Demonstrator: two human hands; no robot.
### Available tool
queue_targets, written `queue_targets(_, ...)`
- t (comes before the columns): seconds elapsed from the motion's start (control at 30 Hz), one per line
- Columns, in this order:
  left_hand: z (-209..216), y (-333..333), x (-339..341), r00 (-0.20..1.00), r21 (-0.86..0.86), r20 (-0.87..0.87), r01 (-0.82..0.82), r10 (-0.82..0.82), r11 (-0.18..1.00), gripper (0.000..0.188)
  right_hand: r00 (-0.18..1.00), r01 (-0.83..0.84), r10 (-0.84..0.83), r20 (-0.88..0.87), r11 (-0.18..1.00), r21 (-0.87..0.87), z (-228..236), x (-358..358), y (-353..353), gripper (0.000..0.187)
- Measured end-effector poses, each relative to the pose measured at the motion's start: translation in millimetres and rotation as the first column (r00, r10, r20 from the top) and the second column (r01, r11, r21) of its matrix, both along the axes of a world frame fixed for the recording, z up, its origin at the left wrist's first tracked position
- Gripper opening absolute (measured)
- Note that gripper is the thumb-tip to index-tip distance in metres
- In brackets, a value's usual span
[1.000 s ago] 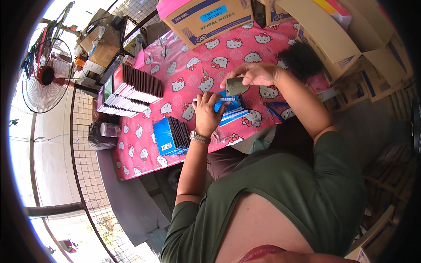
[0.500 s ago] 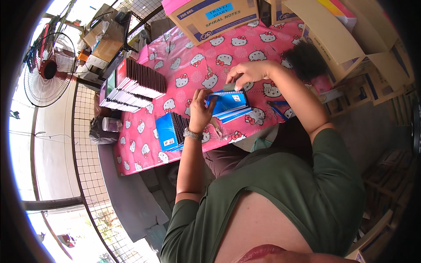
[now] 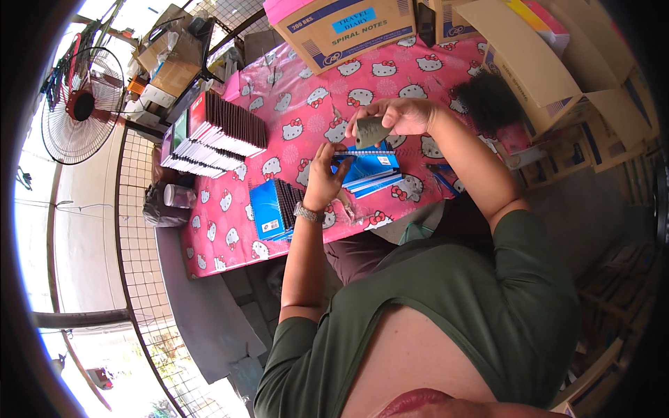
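Note:
My right hand (image 3: 403,116) is closed on a flat, grey-green piece (image 3: 372,132) with a rounded end, holding it just above the wire-bound edge of a blue notebook (image 3: 369,164). I cannot tell what kind of tool the piece is. At that notebook's left end, my left hand (image 3: 325,171) has its thumb and fingers bent against the edge, with a watch on the wrist. More blue notebooks lie fanned out under the one I hold. Left of my left wrist sits a stack of blue spiral notebooks (image 3: 266,209) with dark spines.
Tall rows of spiral notebooks (image 3: 226,132) stand at the table's left. Cardboard boxes (image 3: 341,35) line the back and right. A dark bundle of fine strands (image 3: 488,101) lies near the right box. A fan (image 3: 82,104) and a jar (image 3: 179,196) are at left.
My right hand has lifted slightly from the notebook's bound edge and turned the grey-green piece, so its flat face now shows. My left hand stays at the notebook's left end.

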State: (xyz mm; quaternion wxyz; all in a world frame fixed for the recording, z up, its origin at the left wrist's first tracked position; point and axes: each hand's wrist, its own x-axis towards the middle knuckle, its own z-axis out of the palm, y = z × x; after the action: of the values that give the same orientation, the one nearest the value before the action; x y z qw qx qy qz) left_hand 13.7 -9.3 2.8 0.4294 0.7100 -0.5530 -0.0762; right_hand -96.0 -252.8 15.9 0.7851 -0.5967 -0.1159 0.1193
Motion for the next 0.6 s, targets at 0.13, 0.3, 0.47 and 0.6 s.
queue_targets(0.13,3.8,-3.6,-1.9,1.000,0.020,-0.019,0.012,-0.011,1.000,0.024,1.000,0.025,-0.025,0.002,0.940,-0.339,-1.3,6.5,-2.0,0.049)
queue_targets(0.3,3.9,-5.0,-1.4,0.999,0.034,-0.035,0.014,-0.013,0.999,0.023,1.000,-0.002,0.002,0.001,0.987,-0.163,-2.6,1.9,4.0,0.053)
queue_targets(0.47,-5.3,0.2,3.0,0.989,0.063,-0.133,-0.056,0.064,0.996,0.023,0.997,0.075,-0.069,0.029,0.923,-0.377,-5.0,8.8,0.2,0.050)
queue_targets(0.6,-4.4,0.0,1.7,0.986,0.055,-0.117,-0.114,0.119,0.992,0.023,0.876,0.399,-0.411,0.253,0.323,-0.858,-60.0,-8.2,-36.9,0.057)
